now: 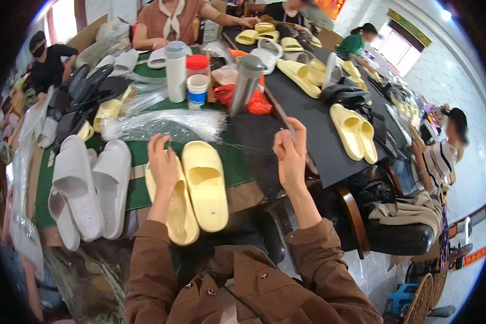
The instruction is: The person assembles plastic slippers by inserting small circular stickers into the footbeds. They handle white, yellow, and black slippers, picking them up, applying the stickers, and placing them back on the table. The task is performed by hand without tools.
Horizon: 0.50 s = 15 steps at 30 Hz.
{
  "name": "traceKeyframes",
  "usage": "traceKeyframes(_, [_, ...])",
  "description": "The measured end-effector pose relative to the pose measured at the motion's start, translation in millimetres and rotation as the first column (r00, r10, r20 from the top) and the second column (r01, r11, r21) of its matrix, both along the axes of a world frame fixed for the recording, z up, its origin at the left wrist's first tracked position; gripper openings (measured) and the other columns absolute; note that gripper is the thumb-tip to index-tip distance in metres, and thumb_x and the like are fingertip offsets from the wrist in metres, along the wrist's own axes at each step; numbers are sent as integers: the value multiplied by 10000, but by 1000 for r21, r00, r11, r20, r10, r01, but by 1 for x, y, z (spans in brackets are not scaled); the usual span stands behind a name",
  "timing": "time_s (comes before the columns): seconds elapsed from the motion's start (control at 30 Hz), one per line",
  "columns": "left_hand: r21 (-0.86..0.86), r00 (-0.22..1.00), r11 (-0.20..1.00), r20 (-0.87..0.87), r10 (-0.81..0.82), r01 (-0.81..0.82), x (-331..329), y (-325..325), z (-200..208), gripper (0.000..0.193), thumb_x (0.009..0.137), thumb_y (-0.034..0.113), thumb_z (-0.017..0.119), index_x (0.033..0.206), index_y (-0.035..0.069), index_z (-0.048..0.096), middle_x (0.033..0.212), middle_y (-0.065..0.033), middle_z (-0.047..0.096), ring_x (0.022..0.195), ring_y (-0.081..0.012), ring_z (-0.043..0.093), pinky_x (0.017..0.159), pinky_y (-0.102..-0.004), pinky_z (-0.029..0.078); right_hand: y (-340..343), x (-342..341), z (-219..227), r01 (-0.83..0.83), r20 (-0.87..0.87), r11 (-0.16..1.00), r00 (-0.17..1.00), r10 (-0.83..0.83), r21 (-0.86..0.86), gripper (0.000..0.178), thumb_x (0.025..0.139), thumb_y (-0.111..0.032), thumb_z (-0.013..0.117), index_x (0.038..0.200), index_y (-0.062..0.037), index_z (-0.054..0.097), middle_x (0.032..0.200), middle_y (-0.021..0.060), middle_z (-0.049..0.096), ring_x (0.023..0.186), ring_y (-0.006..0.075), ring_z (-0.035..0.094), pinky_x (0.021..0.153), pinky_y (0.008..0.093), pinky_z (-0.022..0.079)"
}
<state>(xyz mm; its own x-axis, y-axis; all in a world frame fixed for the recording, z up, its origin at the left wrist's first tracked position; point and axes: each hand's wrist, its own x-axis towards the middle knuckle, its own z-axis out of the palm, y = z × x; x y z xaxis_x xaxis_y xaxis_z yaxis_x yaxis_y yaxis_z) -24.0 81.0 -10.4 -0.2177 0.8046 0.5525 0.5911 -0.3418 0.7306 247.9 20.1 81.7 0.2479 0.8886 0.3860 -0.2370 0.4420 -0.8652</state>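
Note:
A pair of pale yellow slide slippers stands at the table's near edge, the right slipper (205, 186) in full view and the left slipper (183, 221) partly behind my left wrist. My left hand (163, 170) is over the left slipper with its fingers bent together; what they hold, if anything, is hidden. To the right, my right hand (291, 154) is raised with thumb and forefinger pinched. A faint thin strand seems to run toward it, but its end at the fingers is too fine to make out. Beyond the slippers lies a bundle of clear plastic strands (167, 125).
White slippers (78, 186) stand left of the yellow pair. Behind the bundle are a white bottle (175, 73), a steel flask (247, 83) and a blue-white tub (197, 90). More yellow slippers (346, 132) lie on the dark table (313, 146) at right. Several people work around.

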Motion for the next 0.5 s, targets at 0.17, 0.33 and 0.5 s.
traceKeyframes(0.17, [-35, 999, 999, -36, 7, -8, -6, 1, -1, 287, 867, -5, 511, 1140, 52, 579, 1297, -142, 471, 1196, -314, 487, 952, -376, 433, -29, 77, 2, 261, 103, 965, 960, -259, -13, 155, 959, -48, 448, 956, -50, 603, 756, -41, 453, 597, 31, 312, 518, 191, 232])
traceKeyframes(0.33, [-47, 999, 999, -33, -15, 14, -2, 1, 0, 260, 860, -9, 518, 1098, 56, 601, 1245, -133, 514, 1157, -314, 518, 933, -371, 444, -37, 171, 12, 684, 344, 729, 676, -652, 38, 228, 947, -99, 469, 1110, -40, 618, 835, -9, 503, 712, 85, 426, 645, 229, 350])
traceKeyframes(0.5, [-22, 999, 999, -23, -28, 28, 2, 3, 1, 221, 849, -8, 523, 1039, 48, 621, 1192, -133, 550, 1099, -318, 552, 902, -372, 458, -10, 293, -5, 836, 748, 432, 39, -662, 338, 356, 926, -200, 522, 1224, -9, 560, 1066, 136, 587, 1014, 262, 557, 867, 362, 438])
